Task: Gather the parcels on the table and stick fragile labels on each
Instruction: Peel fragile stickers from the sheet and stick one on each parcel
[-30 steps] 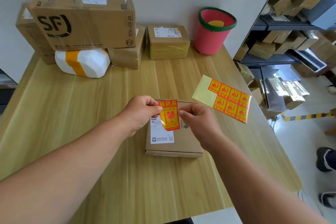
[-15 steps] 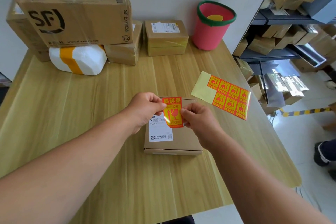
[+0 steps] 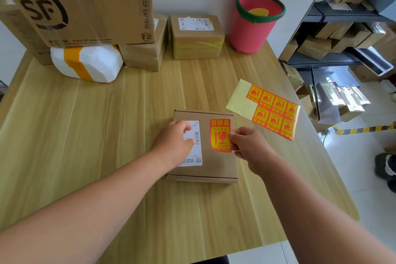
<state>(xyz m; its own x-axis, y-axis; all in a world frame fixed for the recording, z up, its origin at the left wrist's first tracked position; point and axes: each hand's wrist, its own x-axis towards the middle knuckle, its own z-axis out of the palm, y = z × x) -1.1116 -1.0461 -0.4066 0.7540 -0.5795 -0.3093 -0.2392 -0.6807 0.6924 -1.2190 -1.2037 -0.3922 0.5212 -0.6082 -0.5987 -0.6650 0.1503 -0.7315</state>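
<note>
Pinching the fragile label [image 3: 220, 135] on the flat parcel [image 3: 216, 167] is the right hand [image 3: 249, 149]; the left hand [image 3: 174, 142] rests on the parcel's left side, fingers curled, empty.

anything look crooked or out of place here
The label on the box isn't flat: its lower left corner looks lifted, and the right hand pinches its right edge. The sheet curls up at its right end. Nothing looks spilled or damaged.
</note>
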